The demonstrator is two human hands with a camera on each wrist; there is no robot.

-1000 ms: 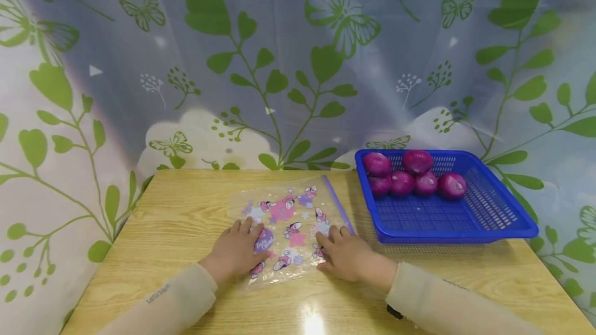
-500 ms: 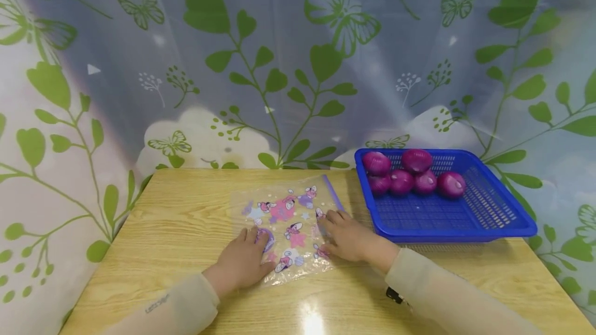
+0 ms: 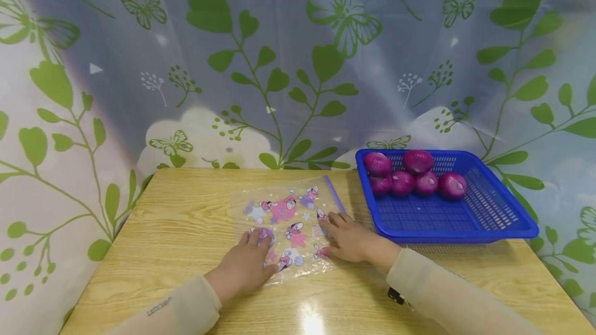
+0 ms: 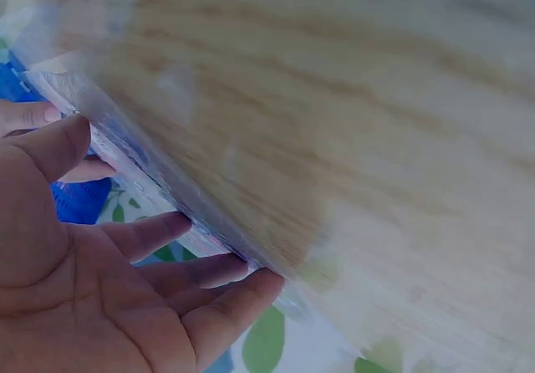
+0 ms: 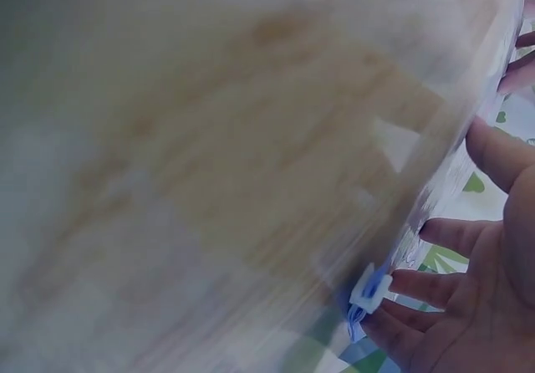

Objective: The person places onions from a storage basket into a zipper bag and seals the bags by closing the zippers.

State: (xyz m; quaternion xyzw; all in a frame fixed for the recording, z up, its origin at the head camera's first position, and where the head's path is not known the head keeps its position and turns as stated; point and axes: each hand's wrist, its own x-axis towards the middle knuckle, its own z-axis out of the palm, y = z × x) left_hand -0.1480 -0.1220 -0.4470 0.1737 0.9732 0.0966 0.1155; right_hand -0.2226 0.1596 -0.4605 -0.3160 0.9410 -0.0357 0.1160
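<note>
Transparent bag [image 3: 284, 211]: lying flat on the wood-grain desk [image 3: 181, 211], left of the basket and under both hands; pink, purple and blue cartoon prints.
Purple strip [image 3: 334, 193]: along the bag's right edge, with a white slider [image 5: 370, 288] beside the right fingers in the right wrist view.
Round purple patch [image 3: 266, 235]: a printed disc on the bag, partly under the left fingers (any wording on it cannot be read).
Left hand [image 3: 244, 268]: grip released, fingers spread on the bag's near left part.
Right hand [image 3: 348, 238]: grip released, fingers resting on the bag's right side, near the purple strip.
Left sleeve [image 3: 177, 306]: pale, with small dark lettering, perhaps "Letssign", too small to be sure.
Blue basket [image 3: 447, 234]: just beyond the right hand, six purple onions [image 3: 451, 186] gathered towards its back.
Backdrop cloth [image 3: 396, 40]: green leaves and butterflies.
</note>
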